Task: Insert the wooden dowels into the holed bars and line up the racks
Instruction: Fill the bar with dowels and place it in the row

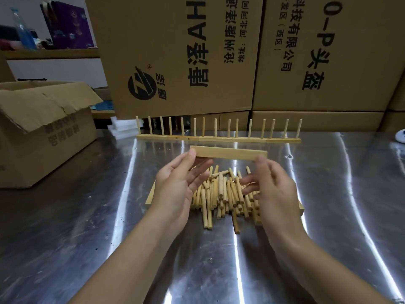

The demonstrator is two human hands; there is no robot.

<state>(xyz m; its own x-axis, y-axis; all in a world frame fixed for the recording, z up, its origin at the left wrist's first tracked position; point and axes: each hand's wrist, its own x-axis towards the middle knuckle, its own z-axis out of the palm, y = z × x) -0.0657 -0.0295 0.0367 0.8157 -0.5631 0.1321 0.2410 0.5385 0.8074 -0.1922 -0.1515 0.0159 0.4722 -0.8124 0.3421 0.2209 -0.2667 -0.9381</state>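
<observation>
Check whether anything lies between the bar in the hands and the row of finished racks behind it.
Nothing visible does. The bar, pinched at its ends by the left hand and right hand, hangs above bare steel table, and only empty surface separates it from the racks.

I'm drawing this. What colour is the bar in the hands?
Pale yellowish wood: the bar, seen in the head view.

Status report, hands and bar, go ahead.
Left hand and right hand pinch a bare bar by its ends. Loose dowels piled beneath. Finished racks lined up behind. Nothing in the way.
</observation>
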